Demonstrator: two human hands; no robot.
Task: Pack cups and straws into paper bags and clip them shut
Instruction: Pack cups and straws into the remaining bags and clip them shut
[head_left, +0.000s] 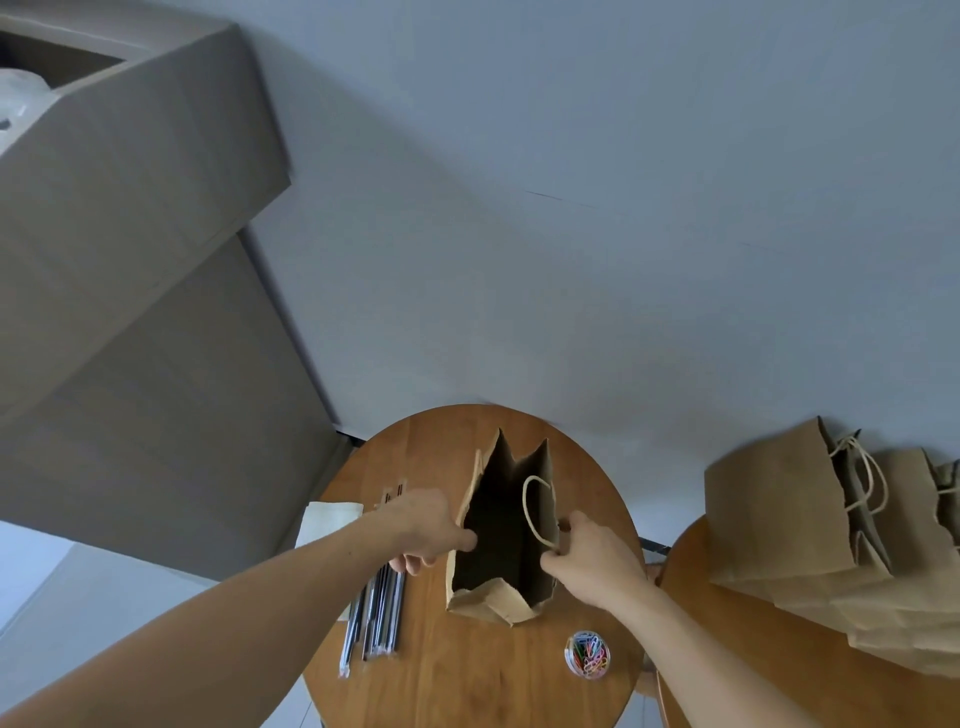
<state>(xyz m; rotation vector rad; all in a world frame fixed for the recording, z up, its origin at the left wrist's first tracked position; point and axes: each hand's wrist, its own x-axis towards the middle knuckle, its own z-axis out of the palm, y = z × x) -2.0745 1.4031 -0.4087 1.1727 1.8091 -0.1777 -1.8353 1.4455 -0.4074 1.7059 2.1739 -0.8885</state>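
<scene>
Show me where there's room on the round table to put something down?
Bare wood lies at the near edge of the round table, between the straws and the paper-clip jar, in front of the paper bag. Left of it is crowded: straws and the left hand.

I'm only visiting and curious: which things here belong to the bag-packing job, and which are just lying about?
Belonging to the job: the open paper bag, gripped by the left hand and right hand; wrapped straws; tub of paper clips; stack of paper bags.
Just lying about: the white sheet; the large brown box.
</scene>
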